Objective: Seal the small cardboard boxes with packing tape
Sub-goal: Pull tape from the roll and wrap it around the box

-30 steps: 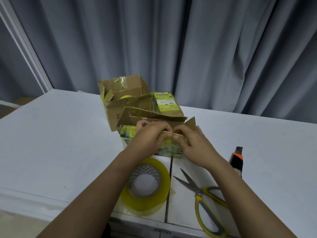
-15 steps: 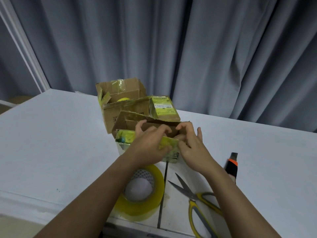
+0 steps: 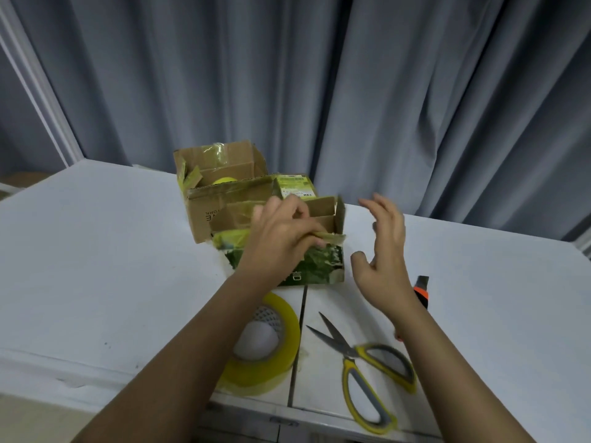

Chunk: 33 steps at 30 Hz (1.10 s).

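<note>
Grey curtains (image 3: pixel 415 91) hang behind a white table (image 3: pixel 96 251), which carries all the work items. Three cardboard boxes are visible: one large open carton (image 3: pixel 220 199) at the rear, one small green-labelled box (image 3: pixel 294 187) against its right side, and one small printed box (image 3: pixel 319 270) in front, flaps still up. The front box sits directly ahead of both hands, long axis running left to right. The left hand (image 3: pixel 281 238) rests on it, fingers curled and pinching the near flap edge. The right hand (image 3: pixel 383 247) hovers just beside the box's right end, fingers spread, holding nothing. One tape roll (image 3: pixel 281 362) lies flat near the table edge, under the left forearm; that arm is nearer to it. One pair of scissors (image 3: pixel 367 369) lies right of the roll. One utility knife (image 3: pixel 422 289) lies beyond the right wrist.
</note>
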Tool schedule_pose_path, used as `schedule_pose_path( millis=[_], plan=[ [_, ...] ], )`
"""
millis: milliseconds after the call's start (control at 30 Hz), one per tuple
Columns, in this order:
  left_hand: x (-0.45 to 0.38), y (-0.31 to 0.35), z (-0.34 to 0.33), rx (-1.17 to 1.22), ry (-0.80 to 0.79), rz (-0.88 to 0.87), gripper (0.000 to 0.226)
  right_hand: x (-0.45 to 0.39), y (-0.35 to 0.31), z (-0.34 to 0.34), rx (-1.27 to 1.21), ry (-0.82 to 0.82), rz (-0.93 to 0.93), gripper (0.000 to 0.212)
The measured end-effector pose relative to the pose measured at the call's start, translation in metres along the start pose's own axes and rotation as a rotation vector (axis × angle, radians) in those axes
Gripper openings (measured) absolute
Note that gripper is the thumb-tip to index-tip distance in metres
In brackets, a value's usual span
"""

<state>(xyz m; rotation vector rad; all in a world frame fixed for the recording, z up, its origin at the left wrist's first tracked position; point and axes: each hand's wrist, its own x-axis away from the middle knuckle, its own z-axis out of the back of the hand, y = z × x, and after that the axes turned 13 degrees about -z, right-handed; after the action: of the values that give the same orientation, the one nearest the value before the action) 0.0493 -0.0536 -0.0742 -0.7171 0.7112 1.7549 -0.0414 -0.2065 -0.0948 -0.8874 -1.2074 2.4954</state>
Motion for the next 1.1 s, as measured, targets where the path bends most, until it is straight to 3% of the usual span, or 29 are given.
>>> schedule_pose_path(
  millis=[100, 333, 400, 533, 733, 900, 1000, 1100],
  plan=[
    [0.001, 0.002, 0.006, 0.014, -0.054, -0.115, 0.011, 0.000, 0.005, 0.010, -0.023, -0.111, -0.130, 0.079],
    [0.005, 0.003, 0.015, 0.005, 0.007, -0.298, 0.013, -0.009, 0.009, 0.025, -0.569, -0.203, -0.552, 0.059],
    [0.010, 0.000, 0.015, 0.028, 0.043, -0.254, 0.013, -0.006, 0.008, 0.027, -0.534, -0.260, -0.508, 0.052],
    [0.014, -0.010, 0.019, 0.173, 0.071, -0.116, 0.018, -0.001, 0.000, 0.028, -0.386, -0.197, -0.243, 0.035],
    [0.013, -0.010, 0.029, 0.444, 0.098, 0.128, 0.039, 0.007, -0.015, 0.026, -0.286, -0.116, -0.127, 0.036],
    [0.011, -0.005, 0.038, 0.711, 0.089, 0.235, 0.027, 0.016, -0.019, 0.002, -0.154, 0.070, 0.018, 0.033],
    [0.012, 0.000, 0.038, 0.653, -0.015, 0.182, 0.020, 0.017, -0.024, -0.012, -0.047, 0.153, 0.097, 0.035],
    [0.014, -0.006, 0.038, 0.575, 0.018, 0.173, 0.029, 0.016, -0.025, -0.019, -0.122, 0.072, 0.101, 0.036]
  ],
)
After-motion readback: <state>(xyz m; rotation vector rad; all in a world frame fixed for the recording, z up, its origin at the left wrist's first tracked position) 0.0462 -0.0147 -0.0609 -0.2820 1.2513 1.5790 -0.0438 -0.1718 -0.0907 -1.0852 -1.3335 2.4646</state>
